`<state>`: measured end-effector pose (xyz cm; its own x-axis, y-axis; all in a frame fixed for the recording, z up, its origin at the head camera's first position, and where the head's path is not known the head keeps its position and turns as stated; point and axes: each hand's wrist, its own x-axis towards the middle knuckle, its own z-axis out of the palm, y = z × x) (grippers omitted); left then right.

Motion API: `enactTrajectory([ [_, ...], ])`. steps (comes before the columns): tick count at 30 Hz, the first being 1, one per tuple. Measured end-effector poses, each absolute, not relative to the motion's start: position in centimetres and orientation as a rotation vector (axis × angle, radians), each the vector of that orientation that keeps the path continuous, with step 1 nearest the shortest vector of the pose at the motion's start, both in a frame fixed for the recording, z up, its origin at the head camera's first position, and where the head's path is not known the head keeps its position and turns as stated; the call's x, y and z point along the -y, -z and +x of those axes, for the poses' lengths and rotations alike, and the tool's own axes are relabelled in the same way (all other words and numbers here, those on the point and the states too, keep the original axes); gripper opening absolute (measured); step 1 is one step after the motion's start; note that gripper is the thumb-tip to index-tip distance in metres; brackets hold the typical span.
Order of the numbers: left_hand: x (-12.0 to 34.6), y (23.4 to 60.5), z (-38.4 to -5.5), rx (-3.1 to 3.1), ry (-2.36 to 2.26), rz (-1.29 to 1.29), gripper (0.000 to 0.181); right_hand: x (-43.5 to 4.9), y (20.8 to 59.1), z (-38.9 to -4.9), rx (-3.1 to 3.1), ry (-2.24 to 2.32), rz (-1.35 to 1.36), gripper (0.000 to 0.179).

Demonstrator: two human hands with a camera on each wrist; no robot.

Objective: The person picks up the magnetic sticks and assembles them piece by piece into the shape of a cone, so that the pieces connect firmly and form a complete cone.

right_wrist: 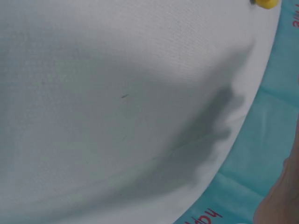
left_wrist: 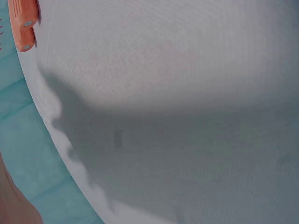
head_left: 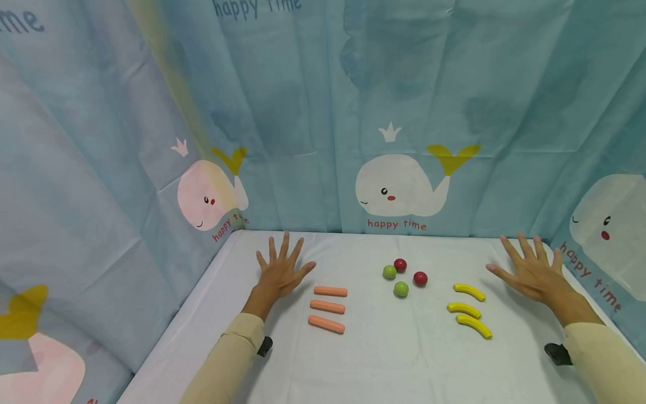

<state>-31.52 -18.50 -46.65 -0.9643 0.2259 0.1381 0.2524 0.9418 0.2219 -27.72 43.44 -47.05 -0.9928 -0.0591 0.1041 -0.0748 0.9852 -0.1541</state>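
Observation:
In the head view my left hand [head_left: 278,273] spreads its fingers over the left side of the white table [head_left: 373,365], holding nothing. Just right of it lie three orange-pink sausage-shaped pieces [head_left: 327,306] in a column. My right hand [head_left: 535,275], fingers also spread and holding nothing, is over the right side. Three small yellow bananas [head_left: 464,310] lie to its left. Between the hands sit two green balls of fruit [head_left: 401,289] and two red ones [head_left: 420,278]. The left wrist view catches sausage-shaped ends [left_wrist: 27,39]; the right wrist view catches a yellow banana tip [right_wrist: 267,3].
A blue curtain [head_left: 303,191] printed with whales hangs behind the table and along both sides. Dark wrist-worn devices [head_left: 558,354] show under the sleeves. Each hand casts a shadow on the white cloth.

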Motion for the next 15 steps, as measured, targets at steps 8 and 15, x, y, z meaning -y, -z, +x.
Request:
enactTrajectory([
  [8, 18.7, 47.1, -32.0, 2.929, 0.397, -0.410, 0.088, -43.6, 47.0, -27.3, 2.979, -0.250, 0.103, 0.105],
  [15, 17.5, 47.1, -31.3, 2.828, 0.709, -0.432, 0.081, -42.2, 46.4, -25.9, 2.968, -0.303, 0.124, 0.111],
])
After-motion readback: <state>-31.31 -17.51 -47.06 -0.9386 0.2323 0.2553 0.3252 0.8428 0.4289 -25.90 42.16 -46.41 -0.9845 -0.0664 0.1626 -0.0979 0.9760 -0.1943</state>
